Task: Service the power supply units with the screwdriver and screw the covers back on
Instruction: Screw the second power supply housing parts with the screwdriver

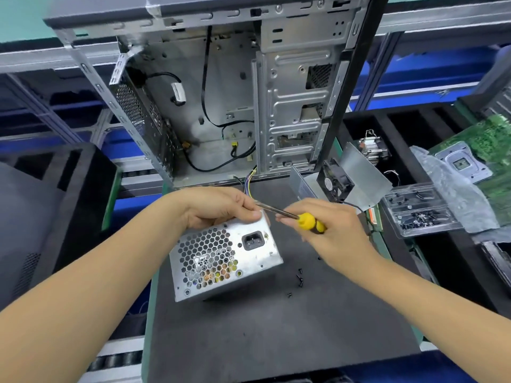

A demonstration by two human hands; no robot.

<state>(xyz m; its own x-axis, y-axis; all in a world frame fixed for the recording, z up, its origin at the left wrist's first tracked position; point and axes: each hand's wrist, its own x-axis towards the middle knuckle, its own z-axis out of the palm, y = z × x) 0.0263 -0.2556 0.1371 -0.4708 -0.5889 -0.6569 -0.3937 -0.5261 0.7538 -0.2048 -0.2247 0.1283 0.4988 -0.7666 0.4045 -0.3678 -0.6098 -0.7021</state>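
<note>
The left hand (221, 207) grips the top edge of the silver perforated-metal power supply unit (225, 259), tilted on the mat. The right hand (326, 230) pinches the yellow-handled screwdriver (293, 217); its tip lies under the left fingertips (255, 214). Risk: the blade slips and jabs them.

A dark foam-topped counter (262, 333) carries a silver power supply unit (224, 261) tilted on one edge, several loose black screws (299, 280) just beside it (scattered singly), and an open computer case (221, 100) at the back.
</note>
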